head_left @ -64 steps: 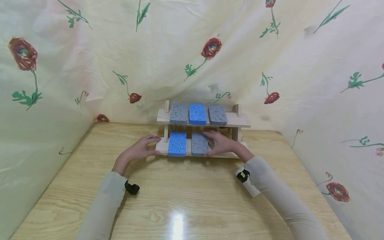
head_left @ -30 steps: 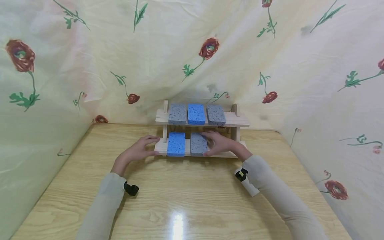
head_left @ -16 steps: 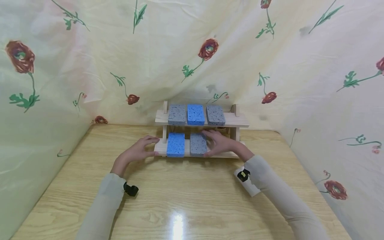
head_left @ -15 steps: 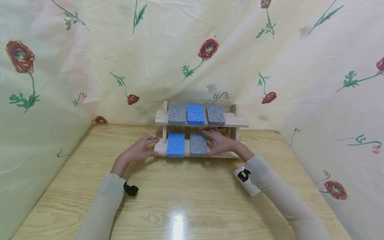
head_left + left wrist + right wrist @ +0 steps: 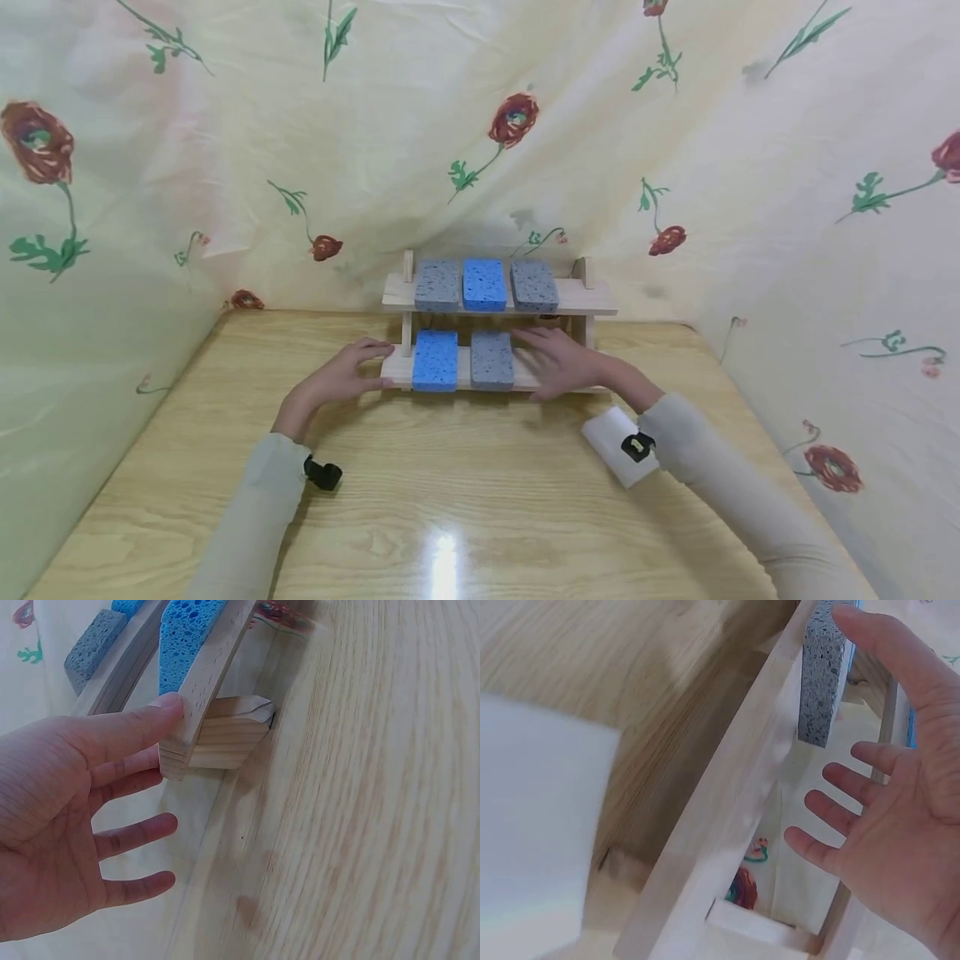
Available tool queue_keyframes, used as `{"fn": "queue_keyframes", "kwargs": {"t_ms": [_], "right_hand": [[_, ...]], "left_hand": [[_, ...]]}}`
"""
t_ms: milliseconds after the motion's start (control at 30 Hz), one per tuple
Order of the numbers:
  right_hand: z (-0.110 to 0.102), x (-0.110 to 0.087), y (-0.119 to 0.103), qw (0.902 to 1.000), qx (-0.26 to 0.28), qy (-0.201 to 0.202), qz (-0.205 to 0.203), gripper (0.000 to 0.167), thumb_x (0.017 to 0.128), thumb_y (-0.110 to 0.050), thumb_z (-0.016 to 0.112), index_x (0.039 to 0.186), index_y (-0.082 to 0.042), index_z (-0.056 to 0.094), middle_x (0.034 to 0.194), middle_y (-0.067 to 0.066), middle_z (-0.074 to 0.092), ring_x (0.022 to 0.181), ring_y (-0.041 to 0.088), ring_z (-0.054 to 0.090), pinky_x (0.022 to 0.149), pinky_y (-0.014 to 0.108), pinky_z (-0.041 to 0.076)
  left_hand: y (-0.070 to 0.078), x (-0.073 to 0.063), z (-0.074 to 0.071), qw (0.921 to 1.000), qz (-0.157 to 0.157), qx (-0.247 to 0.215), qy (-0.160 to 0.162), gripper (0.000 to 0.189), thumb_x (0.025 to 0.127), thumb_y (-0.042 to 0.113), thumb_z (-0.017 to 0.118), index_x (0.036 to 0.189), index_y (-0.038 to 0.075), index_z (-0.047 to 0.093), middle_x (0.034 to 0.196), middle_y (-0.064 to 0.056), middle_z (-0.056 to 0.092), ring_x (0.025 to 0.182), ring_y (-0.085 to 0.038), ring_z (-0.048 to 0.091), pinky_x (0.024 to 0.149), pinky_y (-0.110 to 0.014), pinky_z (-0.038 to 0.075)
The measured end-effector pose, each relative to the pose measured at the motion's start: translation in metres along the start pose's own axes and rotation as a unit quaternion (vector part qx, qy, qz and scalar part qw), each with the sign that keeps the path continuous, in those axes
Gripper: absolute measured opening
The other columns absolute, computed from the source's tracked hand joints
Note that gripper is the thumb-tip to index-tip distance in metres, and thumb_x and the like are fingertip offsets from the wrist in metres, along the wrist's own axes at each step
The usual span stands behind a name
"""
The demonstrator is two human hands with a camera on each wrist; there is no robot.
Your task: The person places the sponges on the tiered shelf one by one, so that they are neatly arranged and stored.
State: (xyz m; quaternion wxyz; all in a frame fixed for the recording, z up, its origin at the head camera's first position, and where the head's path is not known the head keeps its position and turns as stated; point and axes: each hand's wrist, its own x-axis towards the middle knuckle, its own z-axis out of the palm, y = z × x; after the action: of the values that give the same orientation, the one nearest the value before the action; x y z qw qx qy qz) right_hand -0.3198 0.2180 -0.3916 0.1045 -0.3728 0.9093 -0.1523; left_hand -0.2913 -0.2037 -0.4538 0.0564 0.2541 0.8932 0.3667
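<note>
In the head view a two-tier wooden rack (image 5: 558, 377) stands on the table. My left hand (image 5: 339, 375) holds the left end of its lower shelf; the left wrist view shows the thumb (image 5: 161, 712) on the edge and fingertips behind. On that shelf sit a blue speckled sponge (image 5: 435, 361) and, to its right, a grey speckled sponge (image 5: 491, 362). My right hand (image 5: 566, 364) is spread just right of this grey sponge, fingers relaxed, holding nothing. In the right wrist view its thumb tip (image 5: 847, 611) overlaps the sponge's upper end; contact is unclear.
The upper shelf carries a grey sponge (image 5: 437, 286), a blue sponge (image 5: 484, 285) and another grey sponge (image 5: 534, 286). A white rectangular piece (image 5: 611, 437) lies near my right wrist. Flower-patterned cloth (image 5: 420, 158) closes off the back and sides.
My right hand has let go of the lower grey sponge and shifted right, its fingers spreading. More of the white piece shows. The left hand keeps its place; the head view has shifted slightly.
</note>
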Motion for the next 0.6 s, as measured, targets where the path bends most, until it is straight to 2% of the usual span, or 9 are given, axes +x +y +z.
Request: {"fn": "queue_keyframes", "kwargs": {"t_ms": [400, 600], "right_hand": [[-0.008, -0.045, 0.003, 0.9989, 0.000, -0.030, 0.037, 0.109, 0.075, -0.039, 0.089, 0.161, -0.009, 0.029, 0.163, 0.025, 0.030, 0.147, 0.050, 0.028, 0.113, 0.071, 0.033], [-0.007, -0.064, 0.005, 0.9991, -0.007, -0.036, 0.022, 0.107, 0.074, -0.039, 0.089, 0.159, -0.005, 0.032, 0.160, 0.026, 0.035, 0.145, 0.051, 0.031, 0.113, 0.074, 0.029]], "left_hand": [[0.003, 0.002, -0.001, 0.9999, -0.002, 0.013, -0.005, 0.066, 0.097, 0.025, 0.072, 0.151, 0.000, 0.045, 0.156, -0.021, 0.042, 0.146, -0.044, 0.036, 0.120, -0.061, 0.031], [0.006, 0.001, -0.001, 0.9997, -0.005, 0.022, -0.006, 0.066, 0.097, 0.026, 0.071, 0.151, -0.002, 0.045, 0.156, -0.023, 0.042, 0.145, -0.046, 0.036, 0.119, -0.064, 0.031]]}}
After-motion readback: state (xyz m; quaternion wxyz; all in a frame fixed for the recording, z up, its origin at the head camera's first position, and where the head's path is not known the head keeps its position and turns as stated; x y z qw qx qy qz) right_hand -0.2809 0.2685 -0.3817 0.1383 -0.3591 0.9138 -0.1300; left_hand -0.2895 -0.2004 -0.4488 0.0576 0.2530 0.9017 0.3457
